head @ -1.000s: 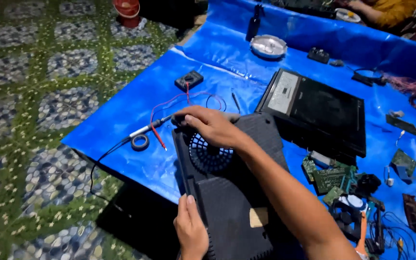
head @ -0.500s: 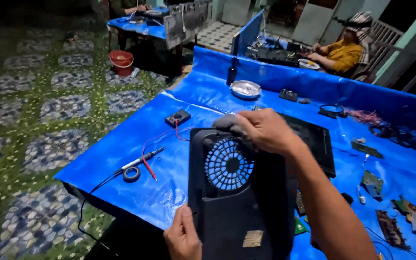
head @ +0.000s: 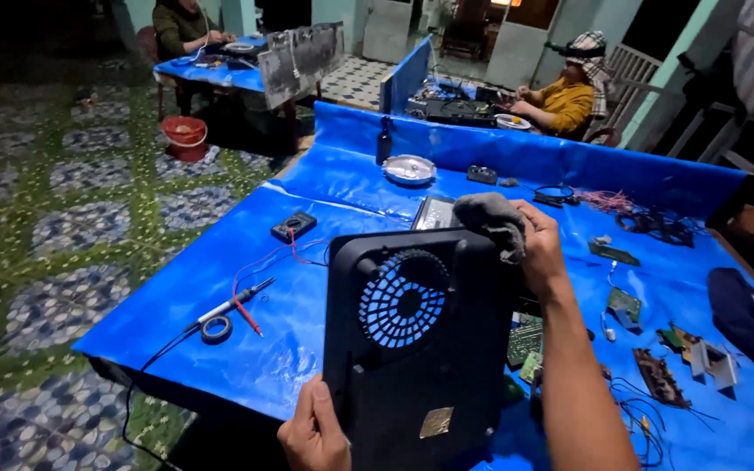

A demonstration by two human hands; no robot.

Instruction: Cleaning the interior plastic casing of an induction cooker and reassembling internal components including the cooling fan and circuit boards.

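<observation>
1. Left hand point(head: 311, 433), nearest the camera: fingers wrapped round the lower left edge of a black appliance housing point(head: 416, 349), thumb on its face, pinching the rim.
2. Black appliance housing: a broad moulded shell held tilted upright above the near edge of the blue-covered table point(head: 246, 349). It appears rigid, hollow and probably light. The smooth plastic may slip, so the rims offer the surest hold. The round fan grille point(head: 403, 298) looks thin-ribbed and is best not pressed hard.
3. Right hand point(head: 538, 244): closed over a grey cloth point(head: 495, 222) against the shell's top right corner. The cloth is soft and bunched.
4. Beyond, on the table: tape roll point(head: 216, 329), multimeter point(head: 293, 227), circuit boards point(head: 656, 375), metal dish point(head: 409, 168).
</observation>
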